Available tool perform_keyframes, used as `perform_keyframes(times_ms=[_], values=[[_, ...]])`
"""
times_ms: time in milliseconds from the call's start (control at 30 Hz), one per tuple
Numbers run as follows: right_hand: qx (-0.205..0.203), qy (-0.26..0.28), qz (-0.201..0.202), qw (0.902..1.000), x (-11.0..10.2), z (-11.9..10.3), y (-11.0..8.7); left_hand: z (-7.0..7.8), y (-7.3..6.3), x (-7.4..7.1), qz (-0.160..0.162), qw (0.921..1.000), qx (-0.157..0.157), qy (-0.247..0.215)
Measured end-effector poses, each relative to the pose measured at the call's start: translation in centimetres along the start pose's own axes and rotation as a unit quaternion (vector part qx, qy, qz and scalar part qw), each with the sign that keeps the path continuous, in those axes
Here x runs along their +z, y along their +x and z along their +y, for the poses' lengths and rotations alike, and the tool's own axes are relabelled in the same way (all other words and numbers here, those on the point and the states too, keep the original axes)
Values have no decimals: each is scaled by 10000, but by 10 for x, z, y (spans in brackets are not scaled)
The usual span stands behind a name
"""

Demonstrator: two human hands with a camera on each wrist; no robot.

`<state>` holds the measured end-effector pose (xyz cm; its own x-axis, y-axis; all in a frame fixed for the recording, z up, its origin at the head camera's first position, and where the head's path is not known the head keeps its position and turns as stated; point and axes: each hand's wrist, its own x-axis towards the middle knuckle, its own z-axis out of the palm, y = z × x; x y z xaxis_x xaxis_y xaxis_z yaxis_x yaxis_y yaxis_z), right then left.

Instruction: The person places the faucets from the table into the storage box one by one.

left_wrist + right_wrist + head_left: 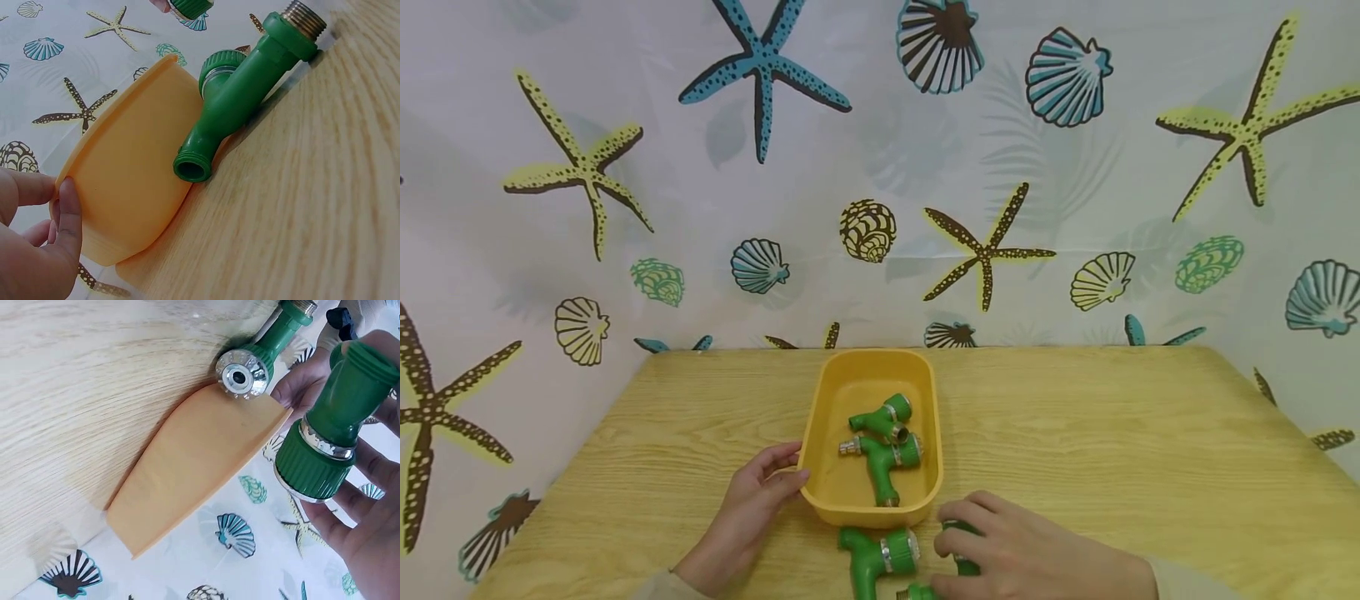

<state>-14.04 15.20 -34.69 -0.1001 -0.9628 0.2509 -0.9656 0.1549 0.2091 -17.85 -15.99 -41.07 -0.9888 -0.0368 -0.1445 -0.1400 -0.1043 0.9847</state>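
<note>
A yellow plastic basin point(880, 518) stands on the wooden table. Inside it lie two green taps, one point(874, 418) behind the other point(881, 467), which has a metal nozzle. At the basin's left wall, my left hand point(756, 493) pinches the rim, thumb outside, as the left wrist view shows. To the right of the basin's near end, my right hand point(1026, 550) grips a green tap point(340, 406) with a ribbed knob and silver ring, its fingers hiding most of it in the head view. Another green tap point(240, 100) with a brass thread lies before the basin.
The table point(1075, 425) extends to both sides of the basin. A white cloth point(880, 167) printed with starfish and shells hangs behind it and along the sides.
</note>
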Motion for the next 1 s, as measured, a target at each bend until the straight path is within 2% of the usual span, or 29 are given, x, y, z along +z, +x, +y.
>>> perform_keyframes(times_ms=[200, 300, 533, 700, 1000], values=[[260, -471, 165, 9984, -1, 4, -13, 0, -1, 0, -19, 10000, 19, 56], [465, -492, 275, 9973, -2, 8, -22, 0, 0, -1, 6, 10000, 11, 56], [941, -276, 915, 9910, 2, 22, -41, 0, 1, 0, -16, 10000, 3, 57], [1021, -426, 1280, 9856, 8, 35, -51, 0, 1, -1, -30, 10000, -3, 17], [1266, -461, 1285, 9825, 17, 55, -64, -2, 1, -1, -66, 10000, -12, -29]])
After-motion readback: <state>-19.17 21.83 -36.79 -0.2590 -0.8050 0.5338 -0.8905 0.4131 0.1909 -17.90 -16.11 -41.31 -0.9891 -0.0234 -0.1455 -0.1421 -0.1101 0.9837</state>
